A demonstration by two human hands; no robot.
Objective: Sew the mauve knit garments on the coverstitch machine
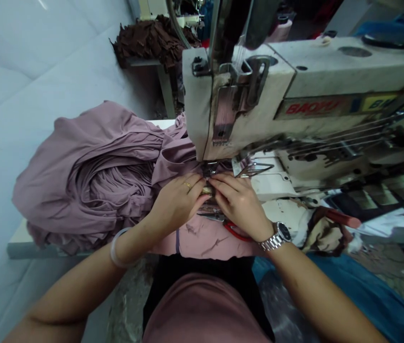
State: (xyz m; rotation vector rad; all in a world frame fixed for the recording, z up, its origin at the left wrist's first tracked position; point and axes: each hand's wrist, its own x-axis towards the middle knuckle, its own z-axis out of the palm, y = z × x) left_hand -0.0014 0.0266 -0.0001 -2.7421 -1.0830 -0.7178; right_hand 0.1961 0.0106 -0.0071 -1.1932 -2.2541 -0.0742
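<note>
A white sewing machine (245, 109) stands over the work, its presser foot (209, 167) just beyond my fingertips. My left hand (178, 197), with a ring and a pale bangle, has its fingers closed on mauve fabric (173, 164) left of the foot. Close by on the right, my right hand (239, 197), wearing a metal watch, has its fingertips bent together at the fabric's edge; the hands hide most of what they pinch. Under my right wrist lie red-handled scissors (236, 231), partly covered. Pink cloth (209, 240) covers the table's front edge.
A large heap of mauve fabric (80, 176) lies left on the table, against a white tiled wall (37, 62). Brown fabric (148, 40) is piled farther back. Right of the machine bed are cloth scraps (325, 228) and a red-handled tool (341, 217).
</note>
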